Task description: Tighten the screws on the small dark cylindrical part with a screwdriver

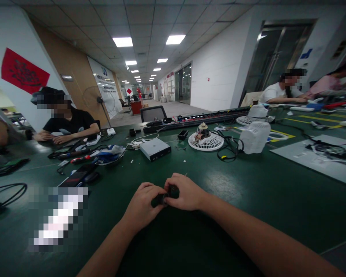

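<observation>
In the head view my left hand [142, 203] and my right hand [188, 193] meet over the green table near its front edge. Between their fingertips is a small dark part with a shiny metallic ring [164, 199]. Both hands are closed on it, left fingers on one side and right fingers on the other. Its kind cannot be made out, as the fingers cover much of it. A thin pale tip [186, 174] shows just beyond my right knuckles; what it belongs to is hidden. Ahead of my hands lies an optical disc drive [154, 148] with a metal top and black front.
A white round fan grille [207, 143] with exposed parts, a black cord [227, 154] and a white plastic housing [254, 137] stand ahead right. Tools and a blue-white cloth [111, 153] lie left. A grey mat [314, 159] is at far right. Other people sit around the table.
</observation>
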### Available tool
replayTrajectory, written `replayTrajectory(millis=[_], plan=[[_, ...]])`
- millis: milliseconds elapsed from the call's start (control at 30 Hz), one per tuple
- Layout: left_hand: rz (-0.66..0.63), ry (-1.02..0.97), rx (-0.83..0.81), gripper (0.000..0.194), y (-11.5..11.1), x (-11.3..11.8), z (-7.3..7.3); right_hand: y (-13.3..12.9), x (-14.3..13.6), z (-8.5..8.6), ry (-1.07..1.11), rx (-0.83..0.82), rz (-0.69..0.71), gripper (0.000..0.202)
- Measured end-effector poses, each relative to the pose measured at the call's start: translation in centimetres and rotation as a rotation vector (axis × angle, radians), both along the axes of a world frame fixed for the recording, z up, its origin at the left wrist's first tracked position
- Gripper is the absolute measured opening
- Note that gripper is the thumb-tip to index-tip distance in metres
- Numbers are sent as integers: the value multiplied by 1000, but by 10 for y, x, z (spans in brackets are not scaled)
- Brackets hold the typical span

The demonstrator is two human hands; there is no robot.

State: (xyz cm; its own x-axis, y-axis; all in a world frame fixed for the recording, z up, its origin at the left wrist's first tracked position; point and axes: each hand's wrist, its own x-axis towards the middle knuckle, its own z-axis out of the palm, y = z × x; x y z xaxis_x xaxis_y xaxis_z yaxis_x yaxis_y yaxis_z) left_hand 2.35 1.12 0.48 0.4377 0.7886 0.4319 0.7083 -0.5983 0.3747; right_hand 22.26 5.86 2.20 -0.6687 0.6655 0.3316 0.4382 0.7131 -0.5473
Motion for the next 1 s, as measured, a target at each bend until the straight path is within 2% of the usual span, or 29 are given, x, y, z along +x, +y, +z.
replayTrajectory(millis=[200, 333, 500, 600, 733, 867, 933, 1000], plan=[[-15, -8, -17, 26, 0, 0, 1, 3, -1, -1, -6, -66, -17, 15], [-22, -8, -10, 30, 0, -1, 1, 1, -3, -2, -15, -44, -36, 14], [28, -42, 3, 29, 0, -2, 1, -7, -8, -2, 12, -21, -111, 16], [90, -64, -3, 28, 1, -3, 0, -6, -7, -1, 43, 8, -114, 17], [237, -63, 8, 34, 6, -8, -1, 4, 2, 2, 217, 75, -181, 30], [370, -47, 33, 31, 10, -13, -3, 11, 9, 9, 393, 123, -200, 24], [417, -43, 43, 33, 10, -14, -3, 10, 10, 11, 450, 112, -210, 20], [443, -36, 40, 36, 10, -15, -3, 10, 9, 11, 488, 29, -194, 22]])
